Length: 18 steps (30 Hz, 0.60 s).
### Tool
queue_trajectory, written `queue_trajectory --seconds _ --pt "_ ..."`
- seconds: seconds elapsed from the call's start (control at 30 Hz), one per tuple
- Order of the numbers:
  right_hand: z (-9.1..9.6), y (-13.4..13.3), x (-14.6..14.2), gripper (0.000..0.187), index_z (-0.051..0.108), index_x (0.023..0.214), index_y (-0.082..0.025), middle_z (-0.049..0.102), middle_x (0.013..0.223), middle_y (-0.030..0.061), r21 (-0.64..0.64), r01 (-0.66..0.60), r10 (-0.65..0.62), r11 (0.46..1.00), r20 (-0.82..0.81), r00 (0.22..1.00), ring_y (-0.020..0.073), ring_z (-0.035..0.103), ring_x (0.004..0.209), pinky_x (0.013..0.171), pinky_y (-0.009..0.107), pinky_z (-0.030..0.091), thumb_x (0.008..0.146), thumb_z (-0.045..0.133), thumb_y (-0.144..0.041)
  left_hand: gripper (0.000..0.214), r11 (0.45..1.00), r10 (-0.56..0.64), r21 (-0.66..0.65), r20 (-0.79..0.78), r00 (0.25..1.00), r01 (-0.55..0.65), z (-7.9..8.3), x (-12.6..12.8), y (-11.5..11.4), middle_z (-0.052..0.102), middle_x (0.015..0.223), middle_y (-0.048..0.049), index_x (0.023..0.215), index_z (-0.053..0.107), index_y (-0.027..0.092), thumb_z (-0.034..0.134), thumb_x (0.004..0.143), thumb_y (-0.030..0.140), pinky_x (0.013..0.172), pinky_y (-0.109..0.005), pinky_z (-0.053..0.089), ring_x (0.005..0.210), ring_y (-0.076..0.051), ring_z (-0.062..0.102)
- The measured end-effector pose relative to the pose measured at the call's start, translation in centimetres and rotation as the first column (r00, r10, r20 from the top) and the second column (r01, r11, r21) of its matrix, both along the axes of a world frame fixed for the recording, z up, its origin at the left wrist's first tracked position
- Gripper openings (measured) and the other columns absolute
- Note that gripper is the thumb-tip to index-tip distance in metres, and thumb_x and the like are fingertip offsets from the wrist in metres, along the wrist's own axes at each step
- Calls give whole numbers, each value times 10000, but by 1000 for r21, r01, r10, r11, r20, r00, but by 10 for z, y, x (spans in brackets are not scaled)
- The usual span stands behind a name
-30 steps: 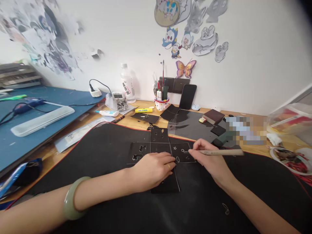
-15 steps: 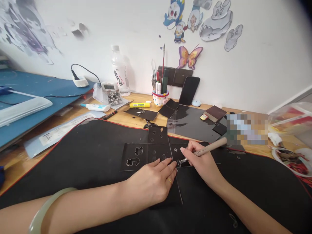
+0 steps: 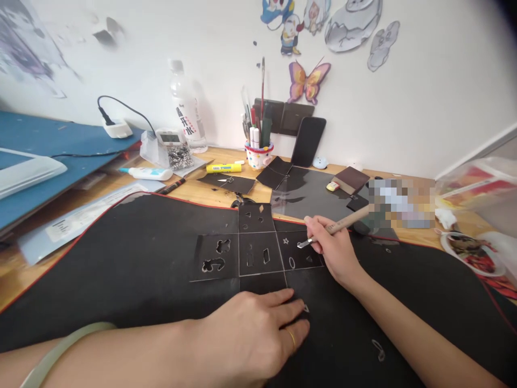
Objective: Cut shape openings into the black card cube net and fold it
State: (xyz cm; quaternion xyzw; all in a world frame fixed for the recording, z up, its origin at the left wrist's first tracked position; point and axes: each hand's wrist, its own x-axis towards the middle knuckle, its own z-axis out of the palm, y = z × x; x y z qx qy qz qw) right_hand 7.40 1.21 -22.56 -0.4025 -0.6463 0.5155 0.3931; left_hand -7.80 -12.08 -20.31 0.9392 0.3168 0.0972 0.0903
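Black card sheet [image 3: 258, 253], flat on the black mat [image 3: 121, 258], bears cut-outs in four panels, the near panel apparently uncut beneath the flat, open left hand [image 3: 250, 334], while the right hand [image 3: 337, 256] grips the craft knife [image 3: 335, 228] over the right panel.

Wooden desk [image 3: 412, 237] bears a black mat [image 3: 121, 258], pen cup [image 3: 257, 155], bottle [image 3: 186, 113] and blue board [image 3: 40, 134]

Right hand [image 3: 337, 250] gripping craft knife [image 3: 333, 228], left hand [image 3: 258, 337] flat on black card [image 3: 258, 253]
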Motion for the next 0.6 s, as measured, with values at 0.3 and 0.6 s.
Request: queue_trajectory --seconds 0.3,0.6 --pt "17 16 24 359 412 523 -176 284 441 -76 -48 74 -78 996 -74 994 47 233 393 384 219 116 721 615 -396 606 944 321 118 -105 941 -308 4 -39 72 413 1313 -125 1273 369 142 434 807 524 974 -455 291 1228 -312 314" --pt "25 25 41 272 458 579 -180 399 470 -53 -10 138 -139 990 -53 989 53 293 413 372 207 162 714 629 -342 653 914 360 278 -214 908 -297 8 -44 84 529 960 -132 899 550 119 336 712 707 900 -423 309 998 -292 425"
